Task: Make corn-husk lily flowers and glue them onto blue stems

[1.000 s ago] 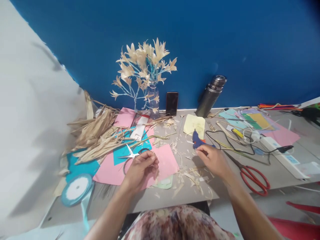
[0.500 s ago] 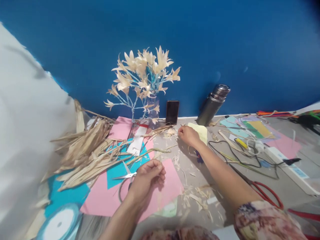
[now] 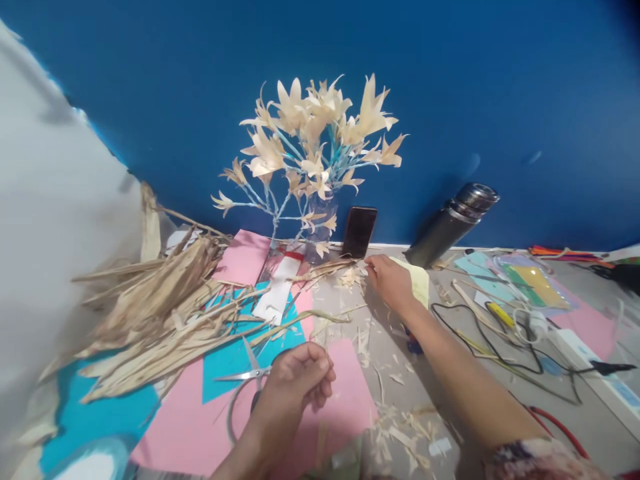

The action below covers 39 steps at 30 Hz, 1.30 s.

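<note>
My left hand (image 3: 299, 381) is closed above the pink paper sheet (image 3: 345, 393), thumb pressed against curled fingers. Whatever it may hold is too small to tell. Beside it, partly hidden by the wrist, lie open scissors (image 3: 253, 373) on the papers. My right hand (image 3: 391, 281) is stretched forward, fingertips together at a small pile of pale husk pieces (image 3: 352, 276). I cannot make out what is between those fingertips. A yellow paper (image 3: 419, 280) lies partly under this hand. Behind stand pale husk flowers (image 3: 320, 127) on blue-wrapped stems, several in a clear bottle (image 3: 319, 233).
Dried husks (image 3: 150, 303) are heaped at left over blue paper (image 3: 85, 413), near a ribbon roll (image 3: 95, 460). A phone (image 3: 359, 232) and a tilted flask (image 3: 450, 223) lean on the wall. At right are a black cable (image 3: 480, 343) and a power strip (image 3: 595, 367).
The view has shifted and tilted slightly. My right hand stays by the husk pieces with its fingertips together; my left hand stays closed over the pink sheet.
</note>
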Tool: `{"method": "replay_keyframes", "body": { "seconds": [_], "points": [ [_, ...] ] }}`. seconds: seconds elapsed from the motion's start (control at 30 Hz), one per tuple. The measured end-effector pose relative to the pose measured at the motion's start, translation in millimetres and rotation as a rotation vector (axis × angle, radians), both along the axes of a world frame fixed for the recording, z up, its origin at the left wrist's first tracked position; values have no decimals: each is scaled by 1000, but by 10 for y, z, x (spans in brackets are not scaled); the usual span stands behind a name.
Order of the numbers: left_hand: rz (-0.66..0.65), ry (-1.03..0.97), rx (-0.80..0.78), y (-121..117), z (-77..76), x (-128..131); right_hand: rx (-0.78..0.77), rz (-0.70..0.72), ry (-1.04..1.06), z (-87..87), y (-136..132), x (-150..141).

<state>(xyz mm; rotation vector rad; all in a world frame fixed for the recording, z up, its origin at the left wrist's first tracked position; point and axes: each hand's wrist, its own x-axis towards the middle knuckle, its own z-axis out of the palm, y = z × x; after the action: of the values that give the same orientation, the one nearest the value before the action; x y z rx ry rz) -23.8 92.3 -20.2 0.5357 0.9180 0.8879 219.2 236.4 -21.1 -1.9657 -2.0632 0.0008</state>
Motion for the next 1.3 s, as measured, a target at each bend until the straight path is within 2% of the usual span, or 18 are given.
{"method": "replay_keyframes", "body": {
  "seconds": [0.1, 0.2, 0.3, 0.37, 0.47, 0.63, 0.73, 0.8, 0.9, 1.03, 1.17, 1.3],
  "points": [
    [-6, 5, 0, 8, 6, 15, 183, 90, 54, 56, -154, -14],
    [28, -2, -1, 29, 28, 43, 347, 187, 307, 163, -392, -112],
    [106, 4, 32, 56, 87, 61, 296, 214, 526, 316, -719, -269],
    [153, 48, 92, 65, 136, 63, 284, 273, 514, 415, -938, -364],
    [204, 166, 177, 38, 202, 65, 325, 401, 372, 518, -1184, -462],
    [253, 380, 385, -101, 311, 102, 314, 508, 265, 576, -1376, -556],
    [261, 507, 529, -178, 365, 124, 244, 475, 323, 599, -1453, -590],
    [256, 550, 562, -209, 392, 126, 180, 443, 419, 622, -1512, -596],
    [218, 451, 475, -230, 430, 106, 63, 354, 674, 654, -1599, -575],
    [117, -3, 187, -240, 482, 83, -57, 220, 969, 649, -1668, -560],
    [13, -368, -92, -272, 496, 97, -224, 264, 1143, 628, -1706, -628],
    [-40, -498, -200, -333, 470, 116, -335, 332, 1327, 650, -1743, -703]
  ]
}}
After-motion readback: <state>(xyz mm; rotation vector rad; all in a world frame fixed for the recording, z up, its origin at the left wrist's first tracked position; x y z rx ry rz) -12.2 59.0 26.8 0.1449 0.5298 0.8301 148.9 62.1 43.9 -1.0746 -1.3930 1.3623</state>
